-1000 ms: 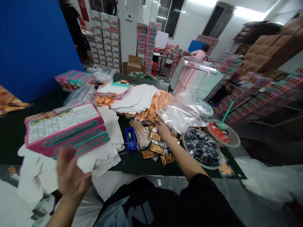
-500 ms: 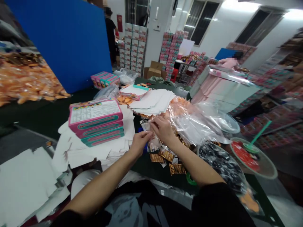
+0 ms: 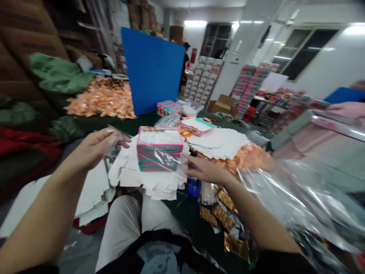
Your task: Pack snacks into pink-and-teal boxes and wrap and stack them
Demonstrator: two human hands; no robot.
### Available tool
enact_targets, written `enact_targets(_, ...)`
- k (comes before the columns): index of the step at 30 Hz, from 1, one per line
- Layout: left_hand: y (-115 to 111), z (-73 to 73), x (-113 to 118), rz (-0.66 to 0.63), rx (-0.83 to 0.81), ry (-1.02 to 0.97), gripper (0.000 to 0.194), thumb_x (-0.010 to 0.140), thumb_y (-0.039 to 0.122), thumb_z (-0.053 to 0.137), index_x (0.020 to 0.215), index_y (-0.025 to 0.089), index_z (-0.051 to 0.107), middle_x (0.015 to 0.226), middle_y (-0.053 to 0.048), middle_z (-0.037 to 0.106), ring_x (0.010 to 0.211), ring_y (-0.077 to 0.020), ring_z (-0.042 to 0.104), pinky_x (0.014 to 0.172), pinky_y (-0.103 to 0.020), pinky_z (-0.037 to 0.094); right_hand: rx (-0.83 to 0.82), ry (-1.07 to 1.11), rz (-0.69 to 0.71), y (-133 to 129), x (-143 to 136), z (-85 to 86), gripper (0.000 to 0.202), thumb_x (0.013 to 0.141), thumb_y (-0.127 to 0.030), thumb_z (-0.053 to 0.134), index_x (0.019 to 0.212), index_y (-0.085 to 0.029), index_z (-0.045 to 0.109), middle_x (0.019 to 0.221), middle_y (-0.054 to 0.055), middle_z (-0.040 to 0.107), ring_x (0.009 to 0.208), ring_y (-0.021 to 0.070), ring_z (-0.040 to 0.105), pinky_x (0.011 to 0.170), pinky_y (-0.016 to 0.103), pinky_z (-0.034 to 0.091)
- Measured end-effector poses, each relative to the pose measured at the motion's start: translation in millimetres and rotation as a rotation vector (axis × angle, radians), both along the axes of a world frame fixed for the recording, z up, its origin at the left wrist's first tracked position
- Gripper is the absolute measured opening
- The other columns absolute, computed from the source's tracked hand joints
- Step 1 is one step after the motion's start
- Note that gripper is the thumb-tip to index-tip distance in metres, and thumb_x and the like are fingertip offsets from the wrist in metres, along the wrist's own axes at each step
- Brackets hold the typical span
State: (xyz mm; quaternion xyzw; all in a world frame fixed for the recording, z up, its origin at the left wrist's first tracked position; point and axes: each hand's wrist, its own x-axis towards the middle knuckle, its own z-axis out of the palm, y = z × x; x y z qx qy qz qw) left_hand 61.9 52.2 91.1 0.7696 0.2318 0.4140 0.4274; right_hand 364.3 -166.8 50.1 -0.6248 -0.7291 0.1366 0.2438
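Observation:
Clear plastic film (image 3: 159, 156), probably a bag, spans in front of the stack of pink and teal printed boxes (image 3: 160, 136). My left hand (image 3: 99, 146) is left of the boxes, its fingers closed on the film's left end. On the other side my right hand (image 3: 202, 167) has its fingers at the film's right end; blur hides how firmly they grip it. Beneath the boxes lie layered white card sheets (image 3: 131, 167). Close by my right forearm are gold-foil packets (image 3: 225, 201) and a bundle of clear sleeves (image 3: 209, 193).
More white sheets (image 3: 221, 140) and orange pieces in clear wrap (image 3: 252, 156) lie beyond my right hand. Large clear bags (image 3: 285, 194) cover the right side. A blue panel (image 3: 155, 72) stands at the back, beside an orange heap (image 3: 104, 99). One person stands far behind.
The view has swung left. My hands, close together beside the foil packets before, are now wide apart in front of the boxes, with clear film stretched between them.

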Motion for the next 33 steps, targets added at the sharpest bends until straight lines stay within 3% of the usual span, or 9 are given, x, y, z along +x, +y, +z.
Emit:
enact_targets(4,9,38.4,-23,-0.248,-0.162,0.131,0.044,0.073,0.053,0.075,0.091,0.013,0.070,0.088,-0.009,0.073,0.068,-0.0204,0.066,0.066,-0.039,0.056,0.210,0.103,0.081,42,-35,41.7,0.046,0.089,-0.043,0.064,0.133,-0.033,0.061,0.118,0.005,0.071,0.110,0.0275,0.066,0.098,0.046,0.051)
enact_targets(6,6,54.8,-19,-0.338,-0.155,0.200,0.035,0.069,0.047,0.079,0.085,0.016,0.073,0.082,-0.010,0.073,0.069,-0.0234,0.068,0.068,-0.039,0.056,0.377,0.205,0.079,73,-56,69.0,0.058,0.084,-0.047,0.069,0.138,-0.032,0.054,0.133,0.006,0.062,0.128,0.0311,0.054,0.107,0.052,0.044)
enact_targets(8,4,68.2,-13,-0.420,-0.103,0.286,0.030,0.068,0.045,0.080,0.081,0.019,0.075,0.080,-0.010,0.073,0.069,-0.0245,0.069,0.066,-0.038,0.056,0.366,0.330,0.172,107,-78,92.1,0.073,0.078,-0.048,0.075,0.142,-0.029,0.048,0.135,0.008,0.060,0.130,0.0316,0.052,0.105,0.053,0.045)
enact_targets(11,9,78.7,-12,-0.461,-0.039,0.373,0.028,0.069,0.045,0.078,0.079,0.020,0.075,0.079,-0.009,0.074,0.069,-0.0239,0.069,0.066,-0.036,0.055,0.206,0.473,0.291,150,-107,113.4,0.057,0.075,-0.044,0.076,0.124,-0.018,0.061,0.107,0.009,0.071,0.103,0.0259,0.067,0.089,0.045,0.055)
enact_targets(15,35,72.8,-38,-0.337,-0.043,0.334,0.026,0.061,0.038,0.083,0.075,0.017,0.075,0.069,-0.008,0.071,0.065,-0.0208,0.067,0.065,-0.032,0.053,0.239,0.622,0.218,179,-120,127.4,0.034,0.067,-0.041,0.078,0.086,-0.016,0.064,0.076,0.002,0.067,0.069,0.0148,0.063,0.065,0.029,0.054)
enact_targets(19,57,55.9,-71,-0.118,-0.146,0.144,0.030,0.059,0.040,0.085,0.072,0.015,0.075,0.070,-0.008,0.072,0.063,-0.0161,0.063,0.058,-0.025,0.047,0.221,0.819,0.086,192,-114,137.7,0.039,0.057,-0.039,0.082,0.082,-0.019,0.059,0.063,-0.005,0.058,0.052,0.0086,0.051,0.047,0.021,0.038)
enact_targets(23,61,43.7,-81,0.101,-0.347,-0.181,0.031,0.059,0.038,0.087,0.073,0.014,0.073,0.073,-0.007,0.071,0.061,-0.0113,0.060,0.051,-0.019,0.039,0.158,0.932,0.010,203,-115,140.1,0.044,0.050,-0.036,0.085,0.080,-0.019,0.058,0.060,-0.006,0.057,0.050,0.0070,0.048,0.044,0.019,0.031)
enact_targets(27,58,38.2,-77,0.147,-0.432,-0.421,0.032,0.059,0.033,0.088,0.076,0.014,0.070,0.070,-0.004,0.069,0.059,-0.0092,0.058,0.050,-0.018,0.037,0.115,1.014,-0.026,207,-119,135.4,0.046,0.046,-0.029,0.085,0.082,-0.021,0.057,0.062,-0.006,0.060,0.054,0.0084,0.054,0.045,0.017,0.033)
enact_targets(33,58,31.1,-77,0.166,-0.446,-0.529,0.035,0.060,0.038,0.087,0.073,0.012,0.068,0.067,-0.004,0.067,0.056,-0.0089,0.058,0.051,-0.018,0.038,0.108,1.033,-0.048,203,-116,125.1,0.047,0.048,-0.027,0.083,0.086,-0.020,0.056,0.065,-0.003,0.064,0.056,0.0086,0.057,0.046,0.015,0.036)
